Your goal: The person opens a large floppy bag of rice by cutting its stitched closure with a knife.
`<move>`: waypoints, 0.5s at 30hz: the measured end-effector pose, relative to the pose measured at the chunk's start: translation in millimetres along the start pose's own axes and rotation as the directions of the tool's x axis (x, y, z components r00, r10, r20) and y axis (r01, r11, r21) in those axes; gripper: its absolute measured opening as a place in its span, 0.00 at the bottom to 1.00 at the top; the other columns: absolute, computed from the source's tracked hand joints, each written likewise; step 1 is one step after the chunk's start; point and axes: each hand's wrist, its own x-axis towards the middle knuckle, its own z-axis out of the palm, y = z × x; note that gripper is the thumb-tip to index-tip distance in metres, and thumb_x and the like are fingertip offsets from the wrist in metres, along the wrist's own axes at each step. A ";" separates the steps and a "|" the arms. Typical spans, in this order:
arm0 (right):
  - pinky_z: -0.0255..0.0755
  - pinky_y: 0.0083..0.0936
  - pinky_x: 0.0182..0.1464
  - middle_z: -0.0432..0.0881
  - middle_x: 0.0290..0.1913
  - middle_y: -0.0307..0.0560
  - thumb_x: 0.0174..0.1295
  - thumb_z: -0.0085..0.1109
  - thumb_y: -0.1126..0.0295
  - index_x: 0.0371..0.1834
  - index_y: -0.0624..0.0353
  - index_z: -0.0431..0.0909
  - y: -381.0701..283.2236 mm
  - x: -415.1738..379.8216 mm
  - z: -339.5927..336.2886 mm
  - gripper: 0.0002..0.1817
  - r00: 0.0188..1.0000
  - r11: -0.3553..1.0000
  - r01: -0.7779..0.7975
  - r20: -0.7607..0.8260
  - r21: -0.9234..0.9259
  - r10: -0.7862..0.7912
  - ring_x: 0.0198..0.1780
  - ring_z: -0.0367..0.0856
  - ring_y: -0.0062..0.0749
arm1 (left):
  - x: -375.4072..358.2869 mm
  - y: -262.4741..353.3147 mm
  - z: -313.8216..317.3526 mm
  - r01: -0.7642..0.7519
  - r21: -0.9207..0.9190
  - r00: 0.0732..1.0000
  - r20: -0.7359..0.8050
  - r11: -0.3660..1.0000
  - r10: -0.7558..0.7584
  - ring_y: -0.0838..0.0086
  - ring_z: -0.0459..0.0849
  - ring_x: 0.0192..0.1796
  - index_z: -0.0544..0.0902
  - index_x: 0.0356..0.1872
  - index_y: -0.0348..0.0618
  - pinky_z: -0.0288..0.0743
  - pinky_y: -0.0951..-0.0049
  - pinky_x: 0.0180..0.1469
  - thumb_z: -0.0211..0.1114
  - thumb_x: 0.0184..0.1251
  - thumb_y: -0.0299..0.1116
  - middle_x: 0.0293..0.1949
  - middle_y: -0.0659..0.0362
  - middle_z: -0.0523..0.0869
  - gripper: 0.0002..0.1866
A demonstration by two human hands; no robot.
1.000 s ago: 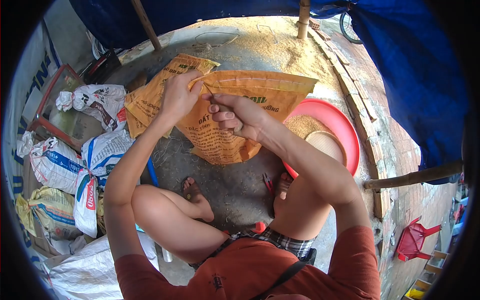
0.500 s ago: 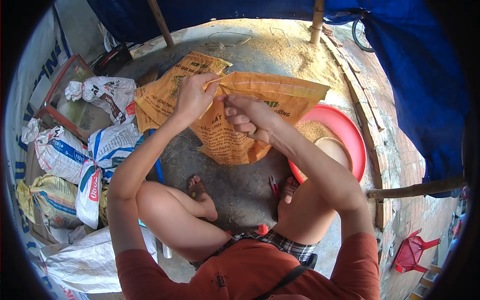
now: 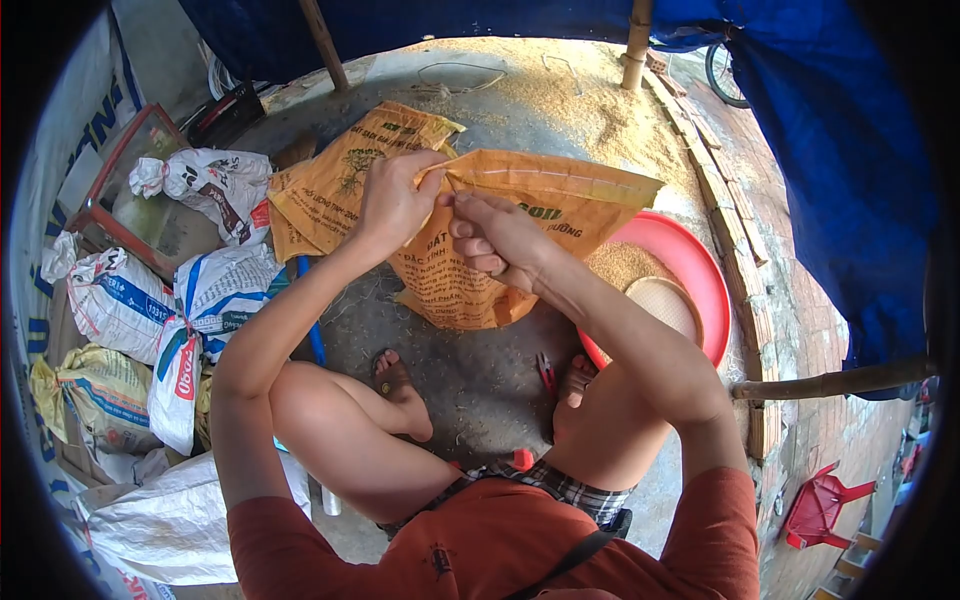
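Note:
An orange woven sack (image 3: 455, 290) with dark printed text stands upright on the floor between my feet. My left hand (image 3: 395, 200) is closed on its top edge, thumb and fingers pinching the gathered fabric. Just below and to the right, my right hand (image 3: 495, 235) is closed in a pinch close to the same edge. Whatever lies between its fingertips is too small to make out. A pale stitched line runs along the sack's top hem to the right. Behind my left hand, another orange sack piece (image 3: 320, 205) spreads to the left.
Pliers with red handles (image 3: 546, 372) lie beside my right foot. A pink basin (image 3: 712, 290) holds grain and a round woven tray (image 3: 665, 305). Several filled white sacks (image 3: 120, 300) crowd the left. Grain (image 3: 600, 110) covers the ground beyond, beside a brick border (image 3: 735, 245).
Both hands stay at the sack's top edge with only a slight shift. The sack's right corner has moved a little lower and to the right.

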 end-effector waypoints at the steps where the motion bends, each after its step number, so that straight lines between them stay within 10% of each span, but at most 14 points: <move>1: 0.49 0.16 0.13 0.65 0.24 0.38 0.70 0.42 0.66 0.44 0.58 0.65 -0.1 2.3 -2.8 0.08 0.999 0.992 -0.027 0.044 0.120 0.022 0.16 0.59 0.17 | -0.7 7.6 -0.6 0.066 -0.045 0.996 0.062 0.997 -0.064 0.55 0.84 0.32 0.83 0.34 0.35 0.76 0.65 0.36 0.60 0.56 0.24 0.29 0.46 0.84 0.07; 6: 0.53 0.15 0.14 0.65 0.25 0.37 0.71 0.41 0.66 0.46 0.58 0.63 11.0 7.6 8.5 0.08 0.984 0.969 0.097 -0.122 -0.225 -0.127 0.17 0.61 0.17 | 8.9 6.3 -2.4 0.081 0.036 0.986 0.143 0.996 -0.086 0.58 0.85 0.31 0.83 0.34 0.36 0.76 0.66 0.36 0.61 0.57 0.28 0.26 0.49 0.84 0.07; 9: 0.59 0.15 0.17 0.68 0.26 0.37 0.70 0.42 0.68 0.47 0.58 0.62 17.2 5.0 10.0 0.08 0.981 0.904 0.118 -0.092 -0.411 -0.170 0.20 0.66 0.17 | 32.0 16.5 -31.9 0.243 0.014 0.798 0.566 0.970 -0.208 0.78 0.79 0.34 0.81 0.42 0.33 0.72 0.73 0.42 0.63 0.62 0.40 0.31 0.57 0.85 0.18; 15: 0.71 0.17 0.28 0.73 0.28 0.40 0.67 0.45 0.75 0.41 0.58 0.67 29.2 14.1 -6.8 0.03 0.978 0.861 0.161 -0.041 -0.483 -0.206 0.26 0.72 0.18 | 40.2 -20.5 -15.1 0.426 -0.152 0.820 0.482 0.892 -0.309 0.75 0.78 0.47 0.79 0.51 0.38 0.69 0.75 0.53 0.47 0.68 0.58 0.42 0.57 0.83 0.31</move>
